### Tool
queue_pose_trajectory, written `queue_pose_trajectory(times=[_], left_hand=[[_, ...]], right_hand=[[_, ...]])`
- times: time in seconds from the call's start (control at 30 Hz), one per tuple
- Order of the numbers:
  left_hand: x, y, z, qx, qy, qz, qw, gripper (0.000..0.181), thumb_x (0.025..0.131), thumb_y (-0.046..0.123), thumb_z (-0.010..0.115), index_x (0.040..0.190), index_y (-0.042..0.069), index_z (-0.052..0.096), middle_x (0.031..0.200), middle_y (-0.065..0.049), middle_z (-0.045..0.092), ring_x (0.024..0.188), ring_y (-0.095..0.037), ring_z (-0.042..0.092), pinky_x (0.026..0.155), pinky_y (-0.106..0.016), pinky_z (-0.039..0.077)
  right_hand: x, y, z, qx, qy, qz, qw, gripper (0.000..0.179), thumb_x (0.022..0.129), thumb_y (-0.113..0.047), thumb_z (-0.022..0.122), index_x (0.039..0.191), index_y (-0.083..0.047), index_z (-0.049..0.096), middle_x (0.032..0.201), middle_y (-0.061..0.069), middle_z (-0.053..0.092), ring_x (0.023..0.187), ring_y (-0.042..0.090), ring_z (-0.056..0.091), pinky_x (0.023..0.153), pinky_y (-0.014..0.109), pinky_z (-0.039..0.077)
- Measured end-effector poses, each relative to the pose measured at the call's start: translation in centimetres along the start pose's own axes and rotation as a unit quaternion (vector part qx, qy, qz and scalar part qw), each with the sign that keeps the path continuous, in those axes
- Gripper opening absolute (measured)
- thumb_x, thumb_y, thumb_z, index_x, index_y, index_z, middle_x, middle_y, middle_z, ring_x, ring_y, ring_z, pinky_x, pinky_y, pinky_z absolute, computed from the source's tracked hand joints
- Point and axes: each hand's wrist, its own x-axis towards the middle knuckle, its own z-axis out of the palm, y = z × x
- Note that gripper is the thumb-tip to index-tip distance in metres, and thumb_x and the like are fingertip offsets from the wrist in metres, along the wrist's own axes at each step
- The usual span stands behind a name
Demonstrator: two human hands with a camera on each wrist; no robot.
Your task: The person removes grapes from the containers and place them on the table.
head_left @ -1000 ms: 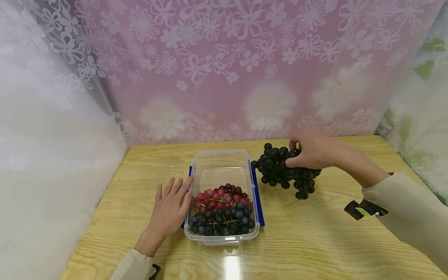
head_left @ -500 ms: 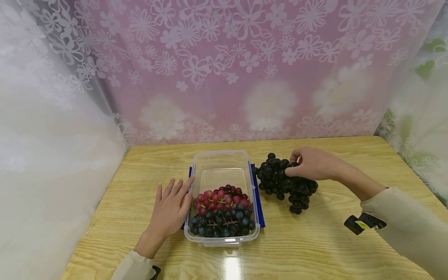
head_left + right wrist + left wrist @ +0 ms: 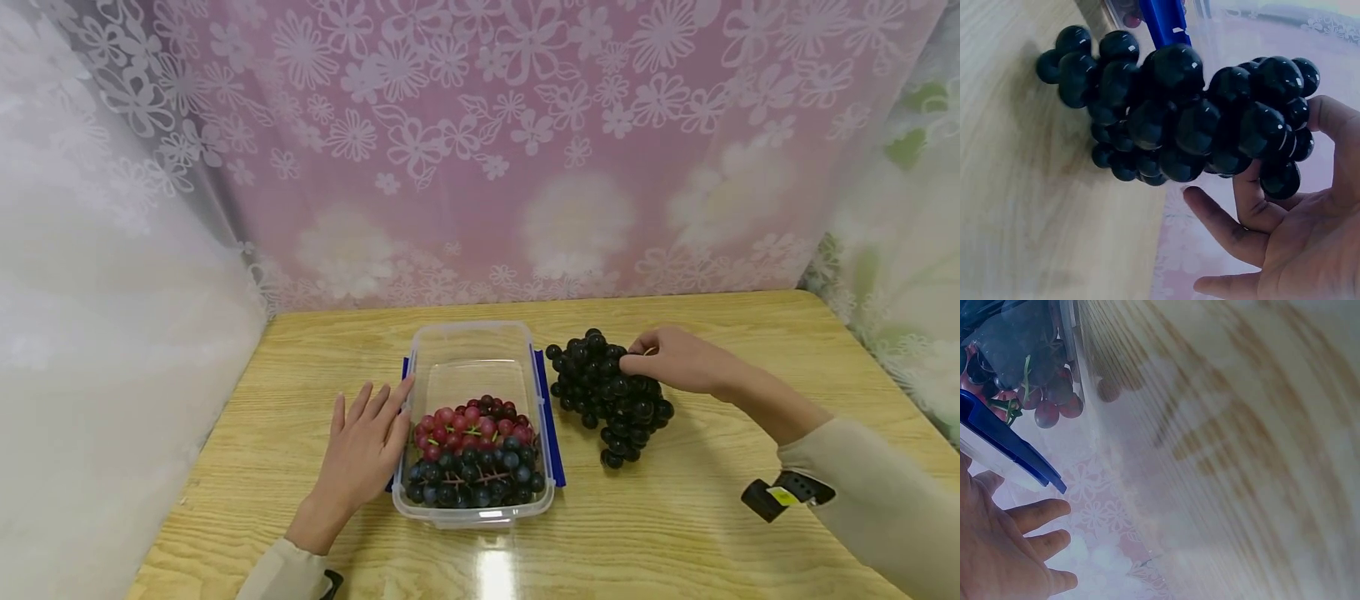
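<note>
My right hand [image 3: 675, 360] pinches a bunch of black grapes [image 3: 611, 392] at its top, just right of the container. In the right wrist view the shiny black grapes [image 3: 1179, 119] hang close over the table, with the other fingers spread beneath the palm. A clear plastic container [image 3: 480, 342] with blue side clips [image 3: 553, 429] holds red grapes [image 3: 472, 425] and a dark blue-black bunch [image 3: 476, 475] in its near half. My left hand [image 3: 363, 446] lies with straight, spread fingers against the container's left side. The left wrist view shows the left hand [image 3: 1016, 537] beside a blue clip [image 3: 1010, 440].
The light wood-grain table [image 3: 712, 517] stretches around the container. Behind it hangs a pink floral curtain [image 3: 480, 208], with pale curtains [image 3: 112, 333] at the left and right sides. A black strap [image 3: 787, 496] sits on the right sleeve.
The black grape bunch has come lower and toward the table's front, turning so its tail points more toward the front. My right hand moved down with it. The left hand stayed in place.
</note>
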Motion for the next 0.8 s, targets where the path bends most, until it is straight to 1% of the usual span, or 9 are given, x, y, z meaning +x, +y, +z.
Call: queue_pose_trajectory(times=[0.1, 0.17, 0.2, 0.27, 0.33, 0.5, 0.63, 0.7, 0.8], left_hand=[[0.0, 0.0, 0.0, -0.001, 0.0, -0.002, 1.0, 0.049, 0.103, 0.046, 0.029, 0.15, 0.034, 0.032, 0.143, -0.014, 0.045, 0.139, -0.035, 0.025, 0.109, -0.061, 0.003], [0.0, 0.0, 0.0, -0.002, 0.001, -0.001, 1.0, 0.049, 0.103, 0.046, 0.03, 0.15, 0.033, 0.032, 0.143, -0.014, 0.045, 0.139, -0.036, 0.025, 0.109, -0.061, 0.003], [0.0, 0.0, 0.0, -0.001, 0.001, -0.001, 1.0, 0.049, 0.103, 0.045, 0.03, 0.15, 0.033, 0.033, 0.143, -0.014, 0.045, 0.139, -0.036, 0.026, 0.108, -0.061, 0.004], [0.1, 0.0, 0.0, 0.001, 0.001, 0.001, 1.0, 0.049, 0.103, 0.045, 0.029, 0.15, 0.033, 0.033, 0.143, -0.013, 0.045, 0.139, -0.036, 0.026, 0.108, -0.061, 0.004], [0.0, 0.0, 0.1, 0.001, 0.002, 0.0, 1.0, 0.049, 0.103, 0.046, 0.029, 0.15, 0.033, 0.033, 0.143, -0.013, 0.045, 0.139, -0.035, 0.026, 0.108, -0.061, 0.004], [0.0, 0.0, 0.1, 0.002, 0.006, 0.002, 1.0, 0.048, 0.103, 0.045, 0.03, 0.15, 0.034, 0.033, 0.142, -0.013, 0.046, 0.138, -0.035, 0.026, 0.108, -0.062, 0.005], [0.0, -0.1, 0.2, 0.003, 0.011, 0.003, 0.9999, 0.048, 0.103, 0.045, 0.03, 0.15, 0.033, 0.033, 0.142, -0.014, 0.047, 0.138, -0.036, 0.027, 0.108, -0.062, 0.005], [0.0, -0.1, 0.2, 0.004, 0.011, 0.003, 0.9999, 0.048, 0.103, 0.044, 0.03, 0.15, 0.033, 0.033, 0.141, -0.014, 0.047, 0.138, -0.036, 0.027, 0.108, -0.062, 0.005], [0.1, -0.1, 0.2, 0.001, 0.012, 0.003, 0.9999, 0.048, 0.103, 0.044, 0.031, 0.15, 0.033, 0.033, 0.141, -0.014, 0.047, 0.138, -0.036, 0.027, 0.108, -0.062, 0.005]], right_hand=[[0.0, 0.6, 0.2, 0.022, -0.001, -0.001, 0.9998, 0.035, 0.096, -0.031, 0.052, 0.107, 0.0, 0.062, 0.113, 0.014, 0.057, 0.079, 0.022, 0.046, 0.068, 0.037, 0.038], [0.0, 1.0, 0.3, 0.035, -0.001, -0.001, 0.9994, 0.037, 0.097, -0.033, 0.05, 0.11, 0.0, 0.061, 0.118, 0.017, 0.054, 0.095, 0.027, 0.05, 0.075, 0.039, 0.041], [0.0, 1.1, 0.3, 0.041, -0.001, -0.002, 0.9992, 0.039, 0.098, -0.034, 0.049, 0.112, 0.001, 0.06, 0.122, 0.019, 0.053, 0.105, 0.031, 0.05, 0.079, 0.042, 0.042], [0.0, 1.4, 0.4, 0.054, -0.001, -0.004, 0.9985, 0.042, 0.099, -0.034, 0.048, 0.116, 0.003, 0.059, 0.126, 0.022, 0.05, 0.111, 0.037, 0.048, 0.083, 0.047, 0.042], [0.0, 1.5, 0.7, 0.068, -0.002, -0.007, 0.9976, 0.047, 0.1, -0.034, 0.047, 0.124, 0.005, 0.055, 0.131, 0.025, 0.047, 0.121, 0.042, 0.043, 0.089, 0.053, 0.041], [0.2, 2.4, 1.2, 0.105, -0.002, -0.016, 0.9943, 0.047, 0.101, -0.031, 0.044, 0.127, 0.008, 0.052, 0.135, 0.028, 0.043, 0.127, 0.045, 0.036, 0.095, 0.059, 0.035], [0.5, 3.6, 1.3, 0.131, -0.003, -0.014, 0.9913, 0.052, 0.103, -0.032, 0.04, 0.133, 0.01, 0.045, 0.143, 0.032, 0.032, 0.132, 0.049, 0.026, 0.1, 0.063, 0.028], [0.6, 4.3, 1.4, 0.141, -0.002, -0.011, 0.99, 0.053, 0.104, -0.032, 0.038, 0.133, 0.011, 0.045, 0.145, 0.033, 0.028, 0.134, 0.05, 0.021, 0.101, 0.064, 0.024], [0.7, 4.8, 1.3, 0.145, 0.0, -0.004, 0.9894, 0.054, 0.104, -0.034, 0.038, 0.134, 0.011, 0.043, 0.146, 0.034, 0.026, 0.135, 0.05, 0.018, 0.102, 0.064, 0.022]])
